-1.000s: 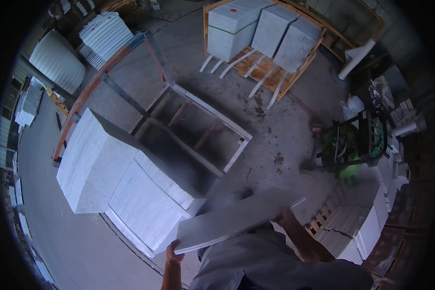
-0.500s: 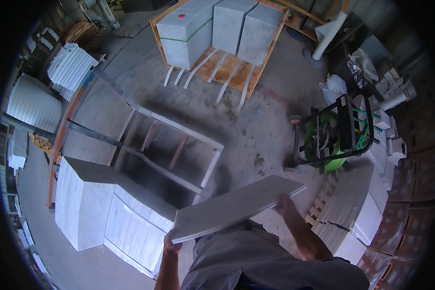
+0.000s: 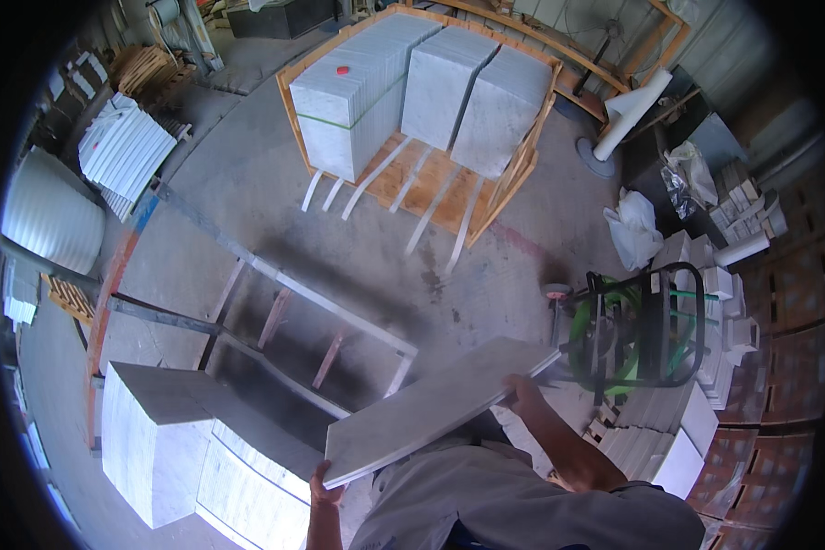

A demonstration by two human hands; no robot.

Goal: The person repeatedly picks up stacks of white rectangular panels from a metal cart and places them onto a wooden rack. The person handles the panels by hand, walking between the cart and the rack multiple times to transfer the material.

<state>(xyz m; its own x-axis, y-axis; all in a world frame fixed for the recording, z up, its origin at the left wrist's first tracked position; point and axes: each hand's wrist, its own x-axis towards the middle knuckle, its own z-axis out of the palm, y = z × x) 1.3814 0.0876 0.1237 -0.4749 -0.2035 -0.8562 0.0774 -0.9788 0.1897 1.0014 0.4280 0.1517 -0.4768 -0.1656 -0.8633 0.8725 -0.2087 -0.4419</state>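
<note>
A long grey-white stone slab (image 3: 435, 403) is held tilted in front of my body, its right end higher in the picture than its left. My left hand (image 3: 325, 486) grips the slab's near left corner. Toward the far right end, my right hand (image 3: 522, 396) is closed round its near long edge. The slab may be more than one piece, as a thin line runs along its near edge. Left of it stand stacked white slabs (image 3: 252, 477), beside a metal frame (image 3: 330, 261) low over the floor.
Ahead, a wooden crate (image 3: 403, 197) holds upright slabs (image 3: 472, 87) with white straps trailing out. To the right are a black cart with a green coil (image 3: 619, 335) and more stacked slabs (image 3: 655, 431). Another slab stack (image 3: 124, 142) and a foam roll (image 3: 50, 211) stand far left.
My view has tilted upward, so the crate and cart sit lower in the picture. Both hands still hold the slab, which has shifted slightly left in view.
</note>
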